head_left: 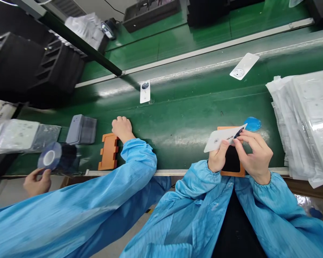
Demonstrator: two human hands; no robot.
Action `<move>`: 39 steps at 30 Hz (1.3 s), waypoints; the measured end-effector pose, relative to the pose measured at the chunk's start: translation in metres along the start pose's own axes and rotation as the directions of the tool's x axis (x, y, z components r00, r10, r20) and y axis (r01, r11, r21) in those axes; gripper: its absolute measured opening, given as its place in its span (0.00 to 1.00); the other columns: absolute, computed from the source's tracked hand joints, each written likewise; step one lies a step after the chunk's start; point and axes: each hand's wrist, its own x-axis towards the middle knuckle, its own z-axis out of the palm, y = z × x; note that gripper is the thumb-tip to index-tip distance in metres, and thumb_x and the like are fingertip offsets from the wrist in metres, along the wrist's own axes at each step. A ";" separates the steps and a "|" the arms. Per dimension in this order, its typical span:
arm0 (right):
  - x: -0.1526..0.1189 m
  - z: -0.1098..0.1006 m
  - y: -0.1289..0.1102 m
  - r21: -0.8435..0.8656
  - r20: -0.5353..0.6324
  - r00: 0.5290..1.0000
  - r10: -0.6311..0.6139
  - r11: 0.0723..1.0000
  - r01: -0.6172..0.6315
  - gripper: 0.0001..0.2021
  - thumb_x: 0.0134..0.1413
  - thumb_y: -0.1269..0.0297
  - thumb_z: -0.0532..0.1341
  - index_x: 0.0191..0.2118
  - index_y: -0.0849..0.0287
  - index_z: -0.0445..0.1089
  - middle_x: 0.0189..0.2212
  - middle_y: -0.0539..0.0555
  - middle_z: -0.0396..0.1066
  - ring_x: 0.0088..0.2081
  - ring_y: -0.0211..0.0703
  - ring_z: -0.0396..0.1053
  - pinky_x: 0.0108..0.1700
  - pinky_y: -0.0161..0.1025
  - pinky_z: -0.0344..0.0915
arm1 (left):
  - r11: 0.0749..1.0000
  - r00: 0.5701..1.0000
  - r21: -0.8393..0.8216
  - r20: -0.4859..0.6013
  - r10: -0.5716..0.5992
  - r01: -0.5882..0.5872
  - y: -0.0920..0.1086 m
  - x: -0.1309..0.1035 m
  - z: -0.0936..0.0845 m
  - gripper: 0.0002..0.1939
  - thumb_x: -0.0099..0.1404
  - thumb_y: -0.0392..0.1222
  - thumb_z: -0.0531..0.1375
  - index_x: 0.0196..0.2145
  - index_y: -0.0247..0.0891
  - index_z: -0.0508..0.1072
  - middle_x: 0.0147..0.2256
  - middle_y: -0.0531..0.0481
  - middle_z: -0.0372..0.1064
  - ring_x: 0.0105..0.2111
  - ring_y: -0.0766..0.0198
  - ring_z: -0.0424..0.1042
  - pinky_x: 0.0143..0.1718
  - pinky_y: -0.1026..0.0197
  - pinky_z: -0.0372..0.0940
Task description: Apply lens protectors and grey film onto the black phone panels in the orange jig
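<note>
A white card (216,139) with dark print is held up over an orange frame (233,174) that has a black centre, at the near edge of the green bench. My left hand (218,156) pinches the card's lower edge between thumb and fingers. At the card's right end, my right hand (254,152) closes its thumb and fingertips on a small dark piece at the surface. Just behind my right hand lies a blue round item (253,124).
Left, a co-worker's hands are beside an orange block (108,152) and a tape roll (50,157). White cards (145,94) (244,66) lie farther back. Stacked clear trays (312,104) stand right. A dark post (80,43) rises at upper left.
</note>
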 end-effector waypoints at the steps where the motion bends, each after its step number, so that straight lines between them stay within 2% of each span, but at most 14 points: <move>1: 0.001 0.000 0.000 0.003 -0.002 1.000 0.006 1.000 -0.006 0.04 0.61 0.71 0.67 0.41 0.55 0.76 0.42 0.57 0.81 0.47 0.49 0.81 0.50 0.47 0.78 | 0.999 0.999 0.024 0.030 0.026 -0.027 -0.001 -0.001 -0.001 0.28 0.71 0.66 0.60 0.45 0.38 0.83 0.50 0.43 0.81 0.54 0.51 0.78 0.64 0.50 0.69; 5: 0.002 -0.001 -0.002 0.014 -0.005 1.000 0.019 1.000 -0.019 0.05 0.62 0.72 0.66 0.41 0.55 0.77 0.42 0.56 0.82 0.45 0.48 0.81 0.49 0.46 0.78 | 0.990 0.988 0.065 0.098 0.120 -0.127 -0.003 -0.002 -0.002 0.25 0.75 0.62 0.57 0.45 0.38 0.84 0.49 0.43 0.81 0.53 0.52 0.79 0.62 0.51 0.71; 10: 0.002 -0.002 -0.002 0.018 -0.007 0.999 0.041 0.999 -0.040 0.06 0.62 0.72 0.65 0.41 0.55 0.77 0.42 0.56 0.82 0.45 0.48 0.82 0.49 0.46 0.79 | 0.975 0.976 0.118 0.131 0.174 -0.189 -0.001 0.000 -0.002 0.26 0.75 0.61 0.56 0.54 0.39 0.81 0.52 0.42 0.79 0.51 0.53 0.79 0.54 0.52 0.76; 14: 0.003 -0.001 -0.001 0.015 -0.003 0.999 0.041 0.999 -0.041 0.07 0.61 0.73 0.64 0.42 0.54 0.77 0.43 0.56 0.82 0.47 0.48 0.81 0.51 0.47 0.78 | 0.957 0.952 0.128 0.198 0.233 -0.261 0.003 0.000 0.000 0.24 0.77 0.58 0.54 0.56 0.39 0.79 0.55 0.40 0.77 0.54 0.51 0.77 0.56 0.50 0.75; 20: 0.004 0.000 -0.001 0.036 -0.004 0.999 0.044 0.998 -0.044 0.06 0.61 0.73 0.65 0.41 0.55 0.76 0.41 0.56 0.82 0.44 0.47 0.81 0.47 0.44 0.77 | 0.874 0.886 0.200 0.248 0.391 -0.442 0.014 0.000 0.005 0.22 0.78 0.54 0.55 0.57 0.36 0.77 0.56 0.37 0.75 0.58 0.51 0.75 0.59 0.49 0.71; 24: 0.004 0.000 0.000 0.042 -0.013 0.999 0.044 0.998 -0.043 0.05 0.61 0.73 0.65 0.40 0.55 0.76 0.40 0.56 0.81 0.43 0.46 0.81 0.46 0.43 0.77 | 0.866 0.888 0.243 0.265 0.375 -0.438 0.017 -0.001 0.006 0.23 0.78 0.55 0.53 0.57 0.36 0.76 0.57 0.36 0.74 0.59 0.51 0.74 0.61 0.47 0.70; 32: 0.005 0.001 0.001 0.038 -0.014 0.998 0.063 0.997 -0.063 0.06 0.61 0.73 0.63 0.39 0.55 0.76 0.39 0.54 0.81 0.42 0.45 0.80 0.45 0.42 0.77 | 0.859 0.878 0.226 0.261 0.401 -0.460 0.014 -0.001 0.006 0.23 0.78 0.54 0.54 0.58 0.36 0.75 0.57 0.37 0.74 0.59 0.52 0.74 0.61 0.47 0.70; 39: 0.007 -0.002 0.001 0.041 0.000 0.994 0.113 0.993 -0.113 0.04 0.63 0.70 0.63 0.38 0.55 0.75 0.39 0.55 0.81 0.41 0.45 0.80 0.45 0.43 0.77 | 0.832 0.850 0.224 0.289 0.440 -0.507 0.008 -0.002 0.005 0.21 0.79 0.51 0.54 0.62 0.39 0.72 0.61 0.38 0.72 0.63 0.52 0.71 0.65 0.45 0.68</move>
